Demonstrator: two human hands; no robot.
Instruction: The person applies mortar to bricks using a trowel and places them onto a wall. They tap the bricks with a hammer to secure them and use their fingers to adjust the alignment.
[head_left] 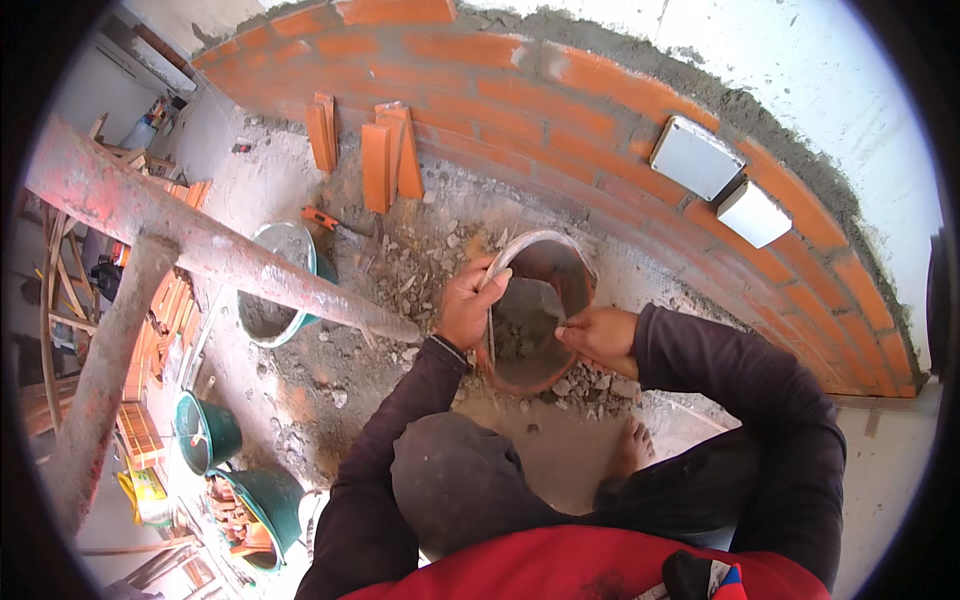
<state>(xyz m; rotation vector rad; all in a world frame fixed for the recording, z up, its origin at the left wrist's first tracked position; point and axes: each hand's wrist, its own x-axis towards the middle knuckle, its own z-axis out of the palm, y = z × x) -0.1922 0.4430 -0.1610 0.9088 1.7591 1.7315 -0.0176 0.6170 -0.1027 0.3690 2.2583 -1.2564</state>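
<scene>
A mortar-crusted reddish bucket (pixel 577 270) stands tilted on the rubble in front of me. My left hand (pixel 468 308) is closed on its rim at the left side, thumb over the edge. Inside the bucket is a thin grey curved piece (pixel 535 298) with dark crumbly rubble or mortar on it. My right hand (pixel 600 340) reaches in over the right side, fingers pinched on the edge of that grey piece. Its exact kind I cannot make out. Both forearms are in dark sleeves.
An orange brick wall (pixel 560 120) with two white boxes curves along the far side and right. Loose bricks (pixel 385 160) lean on it. An orange-handled tool (pixel 335 222) lies on rubble. At left are a green mortar tub (pixel 318 258), green buckets (pixel 210 432) and scaffold poles (pixel 230 258).
</scene>
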